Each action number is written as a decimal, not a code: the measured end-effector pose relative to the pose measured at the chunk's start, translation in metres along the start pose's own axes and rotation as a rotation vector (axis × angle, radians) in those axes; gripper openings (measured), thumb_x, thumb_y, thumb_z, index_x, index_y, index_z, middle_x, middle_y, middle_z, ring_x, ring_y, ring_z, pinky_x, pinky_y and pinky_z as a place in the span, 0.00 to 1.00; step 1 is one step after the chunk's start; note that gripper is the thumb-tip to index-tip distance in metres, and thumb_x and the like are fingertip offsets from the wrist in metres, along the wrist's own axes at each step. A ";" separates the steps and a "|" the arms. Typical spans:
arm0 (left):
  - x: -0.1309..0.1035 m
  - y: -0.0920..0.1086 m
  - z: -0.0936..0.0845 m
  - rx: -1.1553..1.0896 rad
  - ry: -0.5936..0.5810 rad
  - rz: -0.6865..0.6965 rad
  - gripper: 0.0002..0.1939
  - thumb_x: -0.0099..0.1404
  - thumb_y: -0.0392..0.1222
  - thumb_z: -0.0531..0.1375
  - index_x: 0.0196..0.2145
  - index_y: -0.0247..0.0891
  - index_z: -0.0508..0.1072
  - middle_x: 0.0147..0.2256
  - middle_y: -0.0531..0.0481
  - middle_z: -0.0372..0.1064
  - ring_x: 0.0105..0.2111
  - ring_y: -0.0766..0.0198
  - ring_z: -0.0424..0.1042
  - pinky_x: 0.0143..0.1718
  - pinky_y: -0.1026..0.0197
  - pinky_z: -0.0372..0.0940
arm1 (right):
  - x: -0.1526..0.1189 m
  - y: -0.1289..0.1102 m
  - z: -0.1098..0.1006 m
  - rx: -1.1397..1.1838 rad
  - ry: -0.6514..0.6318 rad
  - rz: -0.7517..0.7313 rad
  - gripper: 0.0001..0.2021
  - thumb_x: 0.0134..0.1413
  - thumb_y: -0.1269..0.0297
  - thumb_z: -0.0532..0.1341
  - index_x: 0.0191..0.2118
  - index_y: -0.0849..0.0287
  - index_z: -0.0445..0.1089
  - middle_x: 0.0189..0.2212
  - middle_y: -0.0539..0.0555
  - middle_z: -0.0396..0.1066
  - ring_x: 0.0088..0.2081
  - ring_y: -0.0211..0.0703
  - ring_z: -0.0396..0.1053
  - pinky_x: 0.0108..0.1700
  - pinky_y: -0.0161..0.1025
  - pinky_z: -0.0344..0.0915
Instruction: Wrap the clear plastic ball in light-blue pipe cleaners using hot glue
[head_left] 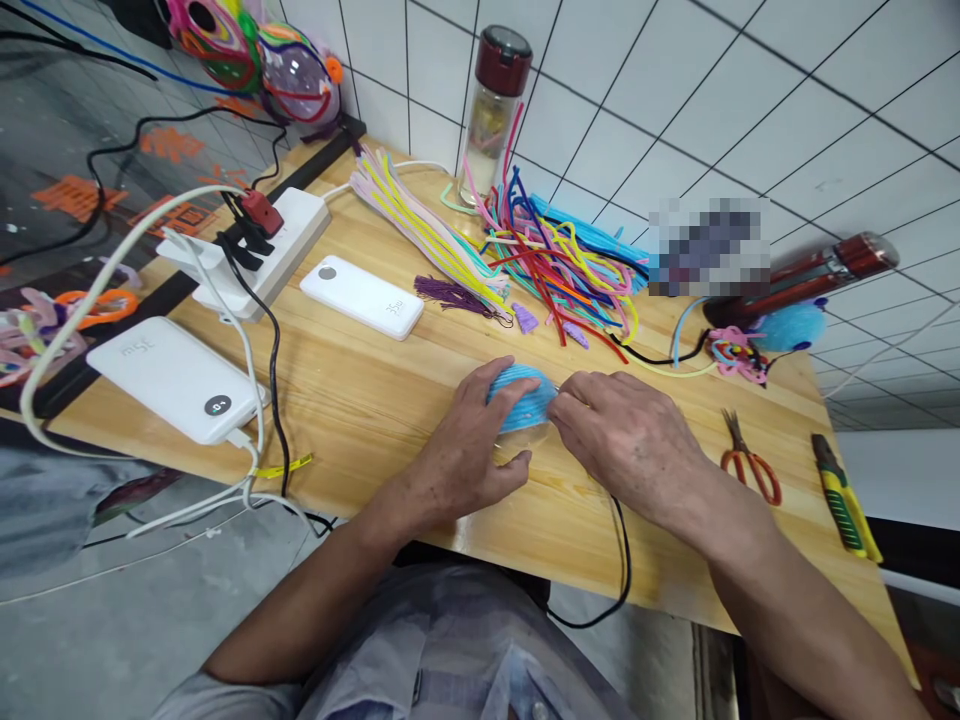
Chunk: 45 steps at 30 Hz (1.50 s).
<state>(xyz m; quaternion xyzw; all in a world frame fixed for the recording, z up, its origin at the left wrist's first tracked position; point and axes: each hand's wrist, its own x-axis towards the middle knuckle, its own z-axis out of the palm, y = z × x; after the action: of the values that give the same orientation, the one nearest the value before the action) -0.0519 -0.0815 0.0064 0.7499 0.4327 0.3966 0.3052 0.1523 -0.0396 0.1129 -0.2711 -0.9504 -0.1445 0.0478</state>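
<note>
My left hand (pixel 472 450) curls round a clear ball whose upper part is covered with rows of light blue pipe cleaner (pixel 521 398). Its index finger lies across the blue rows, and the thumb is below, near the bare clear part. My right hand (pixel 622 415) is closed in a pinch against the right edge of the ball. Whatever lies between those fingertips is hidden. Beyond the hands is a loose heap of coloured pipe cleaners (pixel 562 255), with a purple tassel-like bundle (pixel 450 292) to its left.
Red-handled scissors (pixel 752 472) and yellow-green pliers (pixel 846 495) lie at the right. White power banks (pixel 361 297) and a power strip (pixel 274 250) with cables occupy the left. A glass bottle (pixel 487 130) stands by the tiled wall. A black cable (pixel 626 545) hangs over the front edge.
</note>
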 end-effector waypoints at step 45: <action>0.005 0.012 0.003 0.004 0.112 -0.122 0.17 0.77 0.41 0.58 0.61 0.40 0.66 0.68 0.32 0.60 0.71 0.46 0.62 0.70 0.38 0.64 | -0.041 -0.026 0.043 0.458 0.395 0.259 0.11 0.69 0.74 0.65 0.54 0.58 0.75 0.43 0.60 0.82 0.43 0.48 0.81 0.43 0.43 0.78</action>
<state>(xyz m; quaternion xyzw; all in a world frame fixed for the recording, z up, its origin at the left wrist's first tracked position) -0.0427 -0.0826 0.0159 0.6993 0.4949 0.4178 0.3025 0.1732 -0.0683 0.0589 -0.3386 -0.8882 0.0304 0.3091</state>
